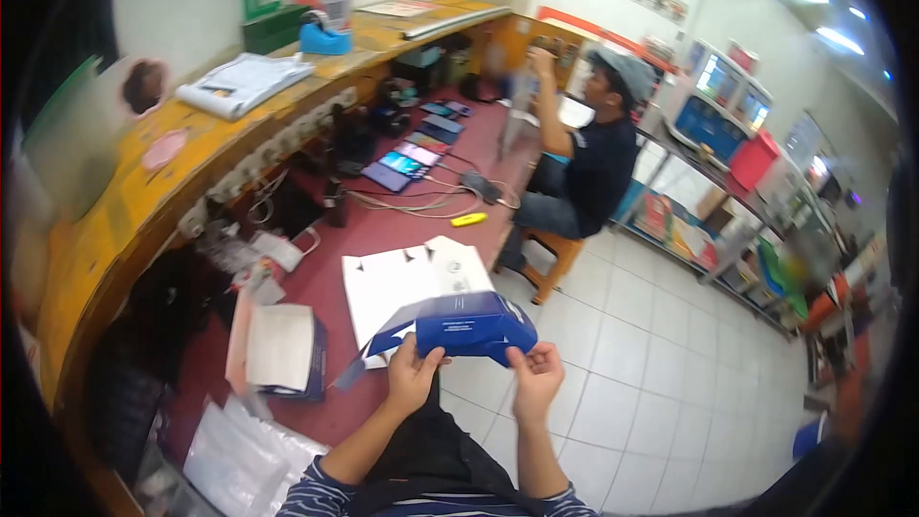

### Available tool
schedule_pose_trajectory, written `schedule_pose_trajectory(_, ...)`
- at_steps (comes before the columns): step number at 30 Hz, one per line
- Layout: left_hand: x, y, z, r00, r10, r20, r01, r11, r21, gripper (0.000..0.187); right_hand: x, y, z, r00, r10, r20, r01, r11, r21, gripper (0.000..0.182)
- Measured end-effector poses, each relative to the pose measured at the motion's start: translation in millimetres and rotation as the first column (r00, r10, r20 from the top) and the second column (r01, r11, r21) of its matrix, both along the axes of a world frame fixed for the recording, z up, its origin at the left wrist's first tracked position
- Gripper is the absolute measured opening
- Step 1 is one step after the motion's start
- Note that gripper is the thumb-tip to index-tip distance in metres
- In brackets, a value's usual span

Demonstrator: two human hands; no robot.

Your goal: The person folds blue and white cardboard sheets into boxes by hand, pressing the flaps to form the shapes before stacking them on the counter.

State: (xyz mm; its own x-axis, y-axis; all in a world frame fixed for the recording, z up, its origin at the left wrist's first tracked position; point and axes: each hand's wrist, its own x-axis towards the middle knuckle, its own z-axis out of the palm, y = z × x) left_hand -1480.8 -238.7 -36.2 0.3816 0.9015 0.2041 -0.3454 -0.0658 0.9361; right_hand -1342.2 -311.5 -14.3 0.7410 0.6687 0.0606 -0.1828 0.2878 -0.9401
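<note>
The left grip [414, 373] is closed on one end of a blue box [464, 324], with its thumb on the near side. The right grip [536, 378] pinches the other end, thumb and fingers close together. So the box sits between both grips. Left of the left grip is another box [319, 356] on the red bench [383, 230]. Just past the grips lies white card [378, 282]. Farther past them are a yellow marker [469, 219], some phones [407, 163] and a sitting person [608, 158].

no readable text, even on the blue carton [469, 325]
</note>
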Motion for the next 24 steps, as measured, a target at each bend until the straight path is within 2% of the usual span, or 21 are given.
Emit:
schedule_pose_trajectory(2,20,-20,10,0.989,0.059,0.136,-0.068,0.996,0.062,0.021,-21,6,-14,0.939,-0.266,0.218,0.2,0.938,0.284,0.024)
schedule_pose_trajectory(4,30,-30,6,0.978,-0.048,0.205,0.043,0.999,0.028,0.026,-41,8,-4,0.954,-0.301,-0.008,0.292,0.916,0.275,0.02)
schedule_pose_trajectory(5,31,-31,5,0.995,0.042,0.094,-0.053,0.992,0.119,0.03,-45,6,5,0.959,-0.149,-0.241,0.207,0.949,0.238,0.017)
schedule_pose_trajectory(6,32,-31,2,0.99,0.141,-0.006,-0.136,0.966,0.219,0.033,-45,4,11,0.886,0.005,-0.463,0.114,0.967,0.229,0.015)
schedule_pose_trajectory(8,25,-23,-16,0.998,0.007,0.055,-0.004,0.999,-0.05,0.038,-31,-4,-6,0.718,0.303,-0.626,-0.118,0.94,0.32,0.012)
schedule_pose_trajectory(9,16,-16,-18,0.995,-0.052,0.08,0.061,0.992,-0.114,0.037,-27,-7,-7,0.695,0.337,-0.635,-0.161,0.934,0.32,0.012)
schedule_pose_trajectory(10,11,-14,-10,0.988,-0.113,0.109,0.131,0.976,-0.174,0.038,-23,-10,-6,0.673,0.371,-0.641,-0.204,0.925,0.321,0.013)
schedule_pose_trajectory(11,13,-15,18,0.861,-0.091,0.5,0.286,0.9,-0.329,0.042,-23,-12,-2,0.711,0.338,-0.617,-0.177,0.935,0.309,0.014)
schedule_pose_trajectory(12,11,-15,48,0.616,0.036,0.787,0.48,0.775,-0.411,0.048,-22,-14,5,0.782,0.294,-0.549,-0.15,0.945,0.292,0.019)
schedule_pose_trajectory(14,1,-7,68,0.64,-0.034,0.767,0.58,0.676,-0.455,0.058,-24,-19,8,0.953,0.149,-0.263,-0.14,0.989,0.054,0.022)
schedule_pose_trajectory(15,-3,-2,66,0.654,-0.052,0.755,0.623,0.604,-0.498,0.051,-27,-24,14,0.958,0.126,-0.256,-0.115,0.992,0.058,0.022)
schedule_pose_trajectory(16,-8,3,50,0.648,-0.069,0.758,0.636,0.595,-0.49,0.051,-31,-27,20,0.987,0.087,-0.137,-0.08,0.995,0.056,0.02)
schedule_pose_trajectory(17,-16,7,28,0.853,-0.192,0.485,0.417,0.809,-0.413,0.046,-33,-29,23,0.999,0.05,-0.018,-0.049,0.997,0.057,0.019)
schedule_pose_trajectory(18,-17,9,17,0.971,-0.187,0.146,0.215,0.954,-0.208,0.042,-37,-30,17,0.999,0.041,-0.013,-0.04,0.997,0.064,0.019)
schedule_pose_trajectory(19,-4,-1,26,0.96,-0.153,0.233,0.194,0.968,-0.162,0.034,-46,-30,7,0.999,0.054,-0.004,-0.053,0.993,0.105,0.019)
schedule_pose_trajectory(20,4,-13,30,0.96,-0.159,0.231,0.198,0.967,-0.159,0.034,-54,-29,2,0.998,0.068,0.001,-0.068,0.987,0.144,0.019)
schedule_pose_trajectory(21,9,-25,32,0.948,-0.026,0.316,0.09,0.977,-0.191,0.031,-60,-28,0,0.987,0.151,-0.051,-0.141,0.977,0.159,0.023)
schedule_pose_trajectory(22,12,-31,33,0.912,0.109,0.395,-0.015,0.972,-0.232,0.029,-66,-23,-6,0.987,0.149,-0.053,-0.138,0.977,0.16,0.023)
schedule_pose_trajectory(24,9,-27,25,0.917,0.071,0.393,0.013,0.978,-0.208,0.03,-75,-14,-23,0.94,0.172,-0.296,-0.118,0.974,0.193,0.024)
